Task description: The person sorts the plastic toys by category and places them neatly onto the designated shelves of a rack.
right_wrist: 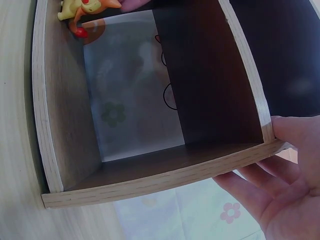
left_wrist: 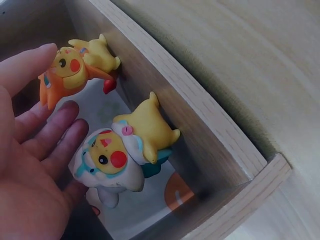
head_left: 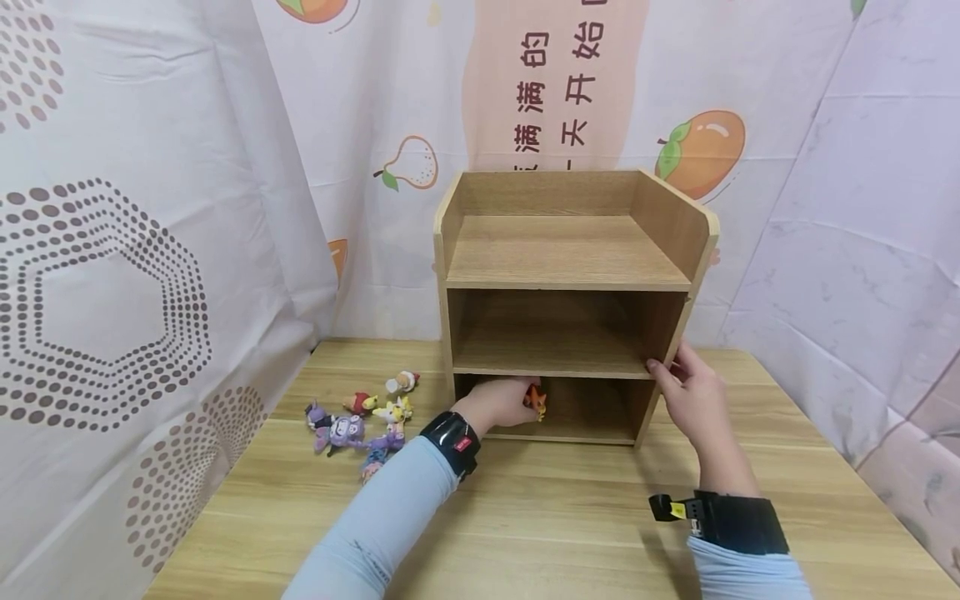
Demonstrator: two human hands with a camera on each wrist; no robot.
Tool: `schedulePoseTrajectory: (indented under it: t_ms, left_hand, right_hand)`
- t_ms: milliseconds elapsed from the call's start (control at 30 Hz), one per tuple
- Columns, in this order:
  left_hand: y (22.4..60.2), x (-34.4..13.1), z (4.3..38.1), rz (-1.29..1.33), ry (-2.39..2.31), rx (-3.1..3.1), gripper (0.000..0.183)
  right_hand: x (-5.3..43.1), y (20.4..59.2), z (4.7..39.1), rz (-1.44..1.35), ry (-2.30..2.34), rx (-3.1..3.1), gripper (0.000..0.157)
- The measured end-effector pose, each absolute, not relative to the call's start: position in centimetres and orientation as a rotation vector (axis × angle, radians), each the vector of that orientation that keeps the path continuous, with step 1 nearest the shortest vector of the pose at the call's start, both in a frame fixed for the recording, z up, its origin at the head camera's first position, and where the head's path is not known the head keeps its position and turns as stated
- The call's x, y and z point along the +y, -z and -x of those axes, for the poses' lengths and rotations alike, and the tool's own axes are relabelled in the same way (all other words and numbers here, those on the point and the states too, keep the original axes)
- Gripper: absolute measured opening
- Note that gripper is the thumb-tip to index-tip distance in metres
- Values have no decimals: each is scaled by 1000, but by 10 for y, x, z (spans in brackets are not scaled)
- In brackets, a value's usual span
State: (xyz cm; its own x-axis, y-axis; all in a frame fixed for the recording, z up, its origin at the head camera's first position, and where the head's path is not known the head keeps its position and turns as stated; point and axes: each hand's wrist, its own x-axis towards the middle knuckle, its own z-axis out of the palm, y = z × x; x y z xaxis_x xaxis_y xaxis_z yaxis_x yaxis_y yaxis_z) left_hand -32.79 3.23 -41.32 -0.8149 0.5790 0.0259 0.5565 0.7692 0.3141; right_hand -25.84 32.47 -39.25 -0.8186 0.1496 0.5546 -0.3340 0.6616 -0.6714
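My left hand (head_left: 501,403) reaches into the lowest compartment of a wooden shelf unit (head_left: 573,252). Between its thumb and fingers it pinches a yellow figurine in an orange hood (left_wrist: 70,80), whose feet touch the compartment's floor. Close by, in the left wrist view, a yellow figurine in a white hood (left_wrist: 145,132) stands on that same floor, near the side panel. At the unit's right side, my right hand (head_left: 693,396) grips the side panel; its thumb lies at the front edge and the fingers (right_wrist: 245,195) are on the outer face.
Left of the unit, several small figurines lie grouped on the wooden table (head_left: 555,517), among them a purple one (head_left: 347,430), a red one (head_left: 362,403) and a white one (head_left: 402,382). A printed curtain (head_left: 390,83) hangs behind the table.
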Motion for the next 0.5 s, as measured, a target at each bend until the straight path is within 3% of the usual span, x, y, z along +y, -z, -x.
schedulePoseTrajectory:
  t_ms: [500]
  left_hand:
    - [416,31,329,-913,-468,2877,53]
  right_hand:
    - [324,392,259,-135,-1087,-2305,44]
